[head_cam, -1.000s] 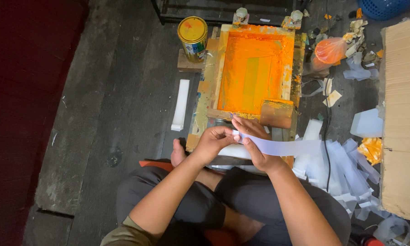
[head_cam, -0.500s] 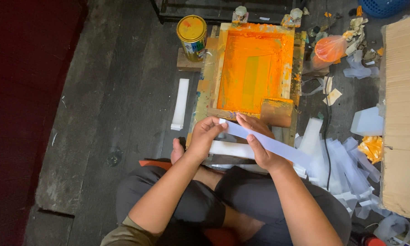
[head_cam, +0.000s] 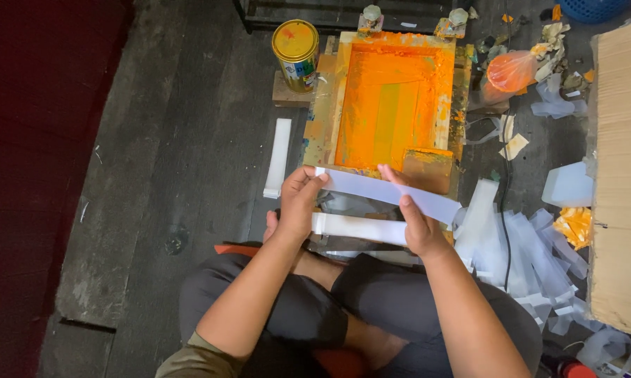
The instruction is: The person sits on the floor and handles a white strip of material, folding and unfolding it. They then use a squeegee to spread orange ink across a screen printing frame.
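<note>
From your head camera, your left hand (head_cam: 298,203) pinches the left end of a white paper strip (head_cam: 385,192) and your right hand (head_cam: 412,220) grips it near its middle. The strip lies just over the near edge of the wooden printing frame (head_cam: 322,105). Open dark floor (head_cam: 189,140) spreads toward 9 o'clock; at 3 o'clock a heap of loose strips (head_cam: 518,245) and a cardboard stack (head_cam: 620,175) crowd you. Half a second ago the strip sat lower; now it is raised and more level. The frame's mesh is coated in wet orange ink, a yellow-lidded tin (head_cam: 296,45) stands at 11 o'clock, and a second flat strip (head_cam: 357,227) rests just below your hands.
</note>
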